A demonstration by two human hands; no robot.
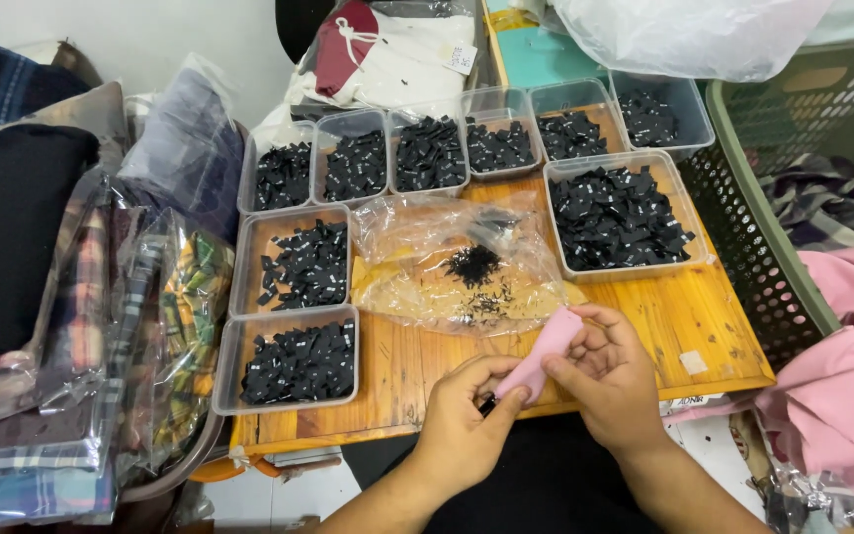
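Pink fabric strip (546,354) sits between our two hands above the near edge of the wooden table (664,316), its long axis slanting from upper right down to lower left. Our right hand (610,376) closes around the upper part, fingers wrapped over it, while our left hand (467,420) pinches the lower end, where a small black tag (487,403) shows at the thumb. Just beyond lies a clear plastic bag (447,262) of black pieces, with trays of black labels (617,213) behind.

You see a wooden table (689,321) at centre, a white wall (140,35) at upper left, and a green plastic basket (793,129) at right.
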